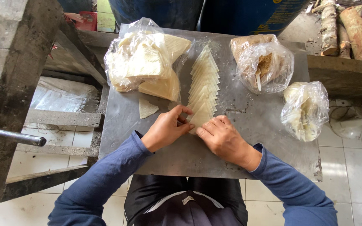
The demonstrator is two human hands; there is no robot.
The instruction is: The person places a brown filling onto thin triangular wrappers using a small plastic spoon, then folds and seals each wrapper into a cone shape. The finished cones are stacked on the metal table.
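- Head view: a metal rod (12, 136) is jutting in at far left, its far end cut off by the frame; a concrete ledge (5, 83) is running out of view above it.
- A clear bag (141, 60) is sitting at the back left of the grey metal table (265, 155), holding pale triangular wrapper sheets; how many cannot be told through the plastic.
- A single loose triangle (146, 108) is lying just in front of that bag.
- Left hand (167, 129) is pinching narrow, fingertips on the nearest folded piece (200, 119); its underside is hidden.
- That piece is ending a fanned row of folded triangles (205, 81) running away up the table's middle.
- Right hand (222, 138) is lying flat, fingers together, touching the same piece.
- Bare tabletop is lying open at front right, up to the edge.
- Two knotted bags are sitting at right: one (262, 62) with brown filling and a pale stick, one (306, 109) with yellowish contents, hard to make out.
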